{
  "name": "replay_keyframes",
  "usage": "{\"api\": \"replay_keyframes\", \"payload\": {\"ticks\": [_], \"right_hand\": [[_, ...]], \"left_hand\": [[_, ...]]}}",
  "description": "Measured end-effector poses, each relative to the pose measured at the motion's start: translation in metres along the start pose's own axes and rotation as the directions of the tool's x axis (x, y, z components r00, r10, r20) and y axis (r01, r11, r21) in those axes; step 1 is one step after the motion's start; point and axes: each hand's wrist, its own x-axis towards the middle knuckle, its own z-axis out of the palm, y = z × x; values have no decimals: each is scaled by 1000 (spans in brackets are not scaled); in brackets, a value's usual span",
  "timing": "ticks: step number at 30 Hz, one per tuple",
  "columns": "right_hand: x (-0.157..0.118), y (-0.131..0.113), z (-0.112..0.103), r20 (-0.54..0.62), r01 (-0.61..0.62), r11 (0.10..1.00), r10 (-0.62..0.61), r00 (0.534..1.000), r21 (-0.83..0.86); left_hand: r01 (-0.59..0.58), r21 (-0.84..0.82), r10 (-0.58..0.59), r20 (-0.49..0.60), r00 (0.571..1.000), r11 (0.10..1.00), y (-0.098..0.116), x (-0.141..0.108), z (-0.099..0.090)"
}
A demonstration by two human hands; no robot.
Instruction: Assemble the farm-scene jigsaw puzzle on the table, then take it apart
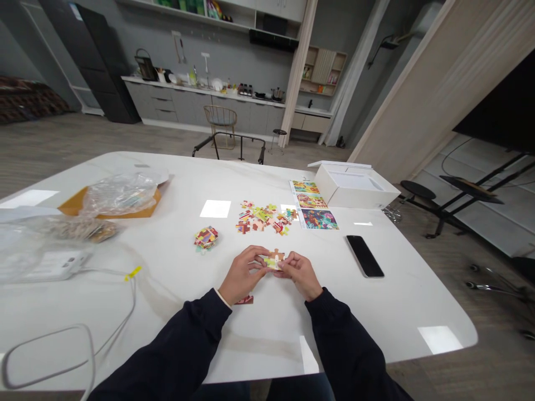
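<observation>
Dark sleeves (167,340) reach in from the bottom edge, ending in two bare hands held close together above the white bench (376,317). The left hand (242,275) and the right hand (300,273) both pinch a small cluster of jigsaw pieces (273,259) between their fingertips. Just below the left wrist, a red jigsaw piece (244,300) lies flat on the surface. Farther out sits a scattered pile of loose pieces (263,218), with a tight heap of pieces (206,238) to its left. Past the pile, three printed picture cards (311,203) lie in a column beside a white box (353,186). A black smartphone (364,256) rests off to the right, while crumpled plastic bags (121,192) sit on a brown envelope (71,207) at the far left.
</observation>
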Motion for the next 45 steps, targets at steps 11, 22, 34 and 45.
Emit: {"api": "replay_keyframes", "payload": {"ticks": [11, 22, 34, 45], "right_hand": [[3, -1, -1, -37, 9, 995, -12, 999, -98], [4, 0, -3, 2, 53, 988, -53, 999, -144], [1, 1, -1, 26, 130, 961, -127, 992, -242], [0, -1, -15, 168, 323, 842, -277, 946, -432]], "left_hand": [[178, -120, -186, -57, 981, 977, 0, 7, -4], [132, -26, -133, -54, 990, 991, 7, 6, -5], [-183, 363, 168, 74, 983, 914, 7, 0, -5], [-192, 378, 159, 119, 980, 906, 8, 1, -9]]}}
